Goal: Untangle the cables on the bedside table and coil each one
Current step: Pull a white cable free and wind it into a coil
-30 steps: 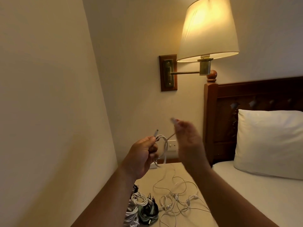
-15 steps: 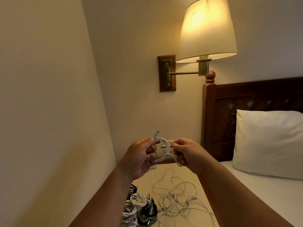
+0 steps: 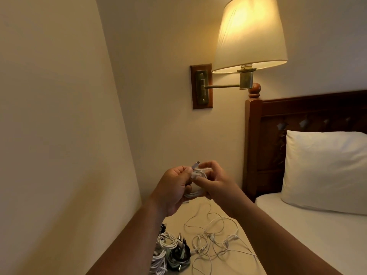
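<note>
Mid-frame, the left hand grips a thin white cable coil while the right hand pinches its wraps. Loosen either pinch and I reckon it springs apart onto the tangled white cables below.

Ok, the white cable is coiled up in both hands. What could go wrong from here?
1. The coil is kept only by the left hand and right hand; let go unsecured, it may spring open.
2. A thin strand seems to run from the hands down to the tangle; lifting could tighten its knots or drag it off the table.
</note>
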